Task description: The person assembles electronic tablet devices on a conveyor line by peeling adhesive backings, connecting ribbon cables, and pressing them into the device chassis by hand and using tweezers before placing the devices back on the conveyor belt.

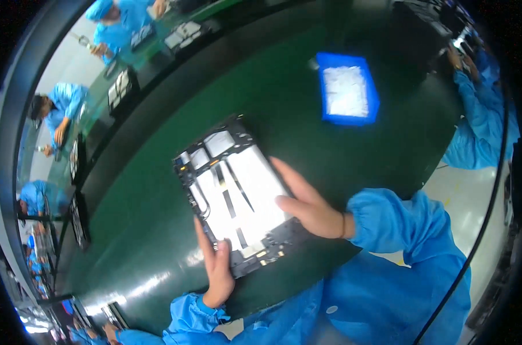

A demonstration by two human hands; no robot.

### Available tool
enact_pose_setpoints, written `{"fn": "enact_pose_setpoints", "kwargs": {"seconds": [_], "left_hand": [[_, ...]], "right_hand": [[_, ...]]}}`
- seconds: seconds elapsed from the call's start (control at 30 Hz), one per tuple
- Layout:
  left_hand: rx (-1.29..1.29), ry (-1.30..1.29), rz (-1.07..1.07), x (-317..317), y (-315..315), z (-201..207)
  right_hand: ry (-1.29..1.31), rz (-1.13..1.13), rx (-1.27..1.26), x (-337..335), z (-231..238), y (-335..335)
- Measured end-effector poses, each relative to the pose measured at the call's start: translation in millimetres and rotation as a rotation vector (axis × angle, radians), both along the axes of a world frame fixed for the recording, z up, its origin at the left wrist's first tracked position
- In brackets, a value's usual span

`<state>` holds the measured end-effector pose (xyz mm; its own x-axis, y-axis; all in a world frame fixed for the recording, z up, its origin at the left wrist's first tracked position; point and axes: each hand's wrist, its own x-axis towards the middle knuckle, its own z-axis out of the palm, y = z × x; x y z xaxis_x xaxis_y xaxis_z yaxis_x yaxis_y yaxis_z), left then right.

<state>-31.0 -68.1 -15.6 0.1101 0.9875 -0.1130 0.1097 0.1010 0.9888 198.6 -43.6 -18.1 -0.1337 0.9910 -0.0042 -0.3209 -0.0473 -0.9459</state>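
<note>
- Right hand [312, 211]: I am gripping the opened tablet-like device [264, 178] at its three-o'clock edge.
- Left hand [219, 275]: gripping its seven-o'clock edge.
- Device: pointing its top toward eleven o'clock, over the green table [278, 95].
- Blue bin [347, 120]: sitting between one and two o'clock.
- Step, judged: handling or checking; next move calling for steady two-edge support.

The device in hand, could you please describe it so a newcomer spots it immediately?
Over the green table is a flat, dark-framed opened device with white panels and dark strips. Unlike the blue bin, it's gripped by the left hand and right hand.
</note>
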Motion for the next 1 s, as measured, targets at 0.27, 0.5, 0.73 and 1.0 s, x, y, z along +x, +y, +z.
{"fn": "enact_pose_setpoints", "kwargs": {"seconds": [0.27, 0.5, 0.73, 1.0], "left_hand": [[0.065, -0.341, 0.187, 11, 128, 12], [0.019, -0.395, 0.218, -17, 260, -24], [0.388, -0.116, 0.584, -28, 322, -62], [0.616, 0.184, -0.119, 84, 191, -21]], "right_hand": [[0.200, -0.011, 0.017, 6, -14, 49], [-0.279, 0.040, 0.252, 1, -16, 25], [-0.448, 0.146, 0.278, 8, -14, 33], [-0.436, 0.104, 0.471, 18, -28, 72]]}}
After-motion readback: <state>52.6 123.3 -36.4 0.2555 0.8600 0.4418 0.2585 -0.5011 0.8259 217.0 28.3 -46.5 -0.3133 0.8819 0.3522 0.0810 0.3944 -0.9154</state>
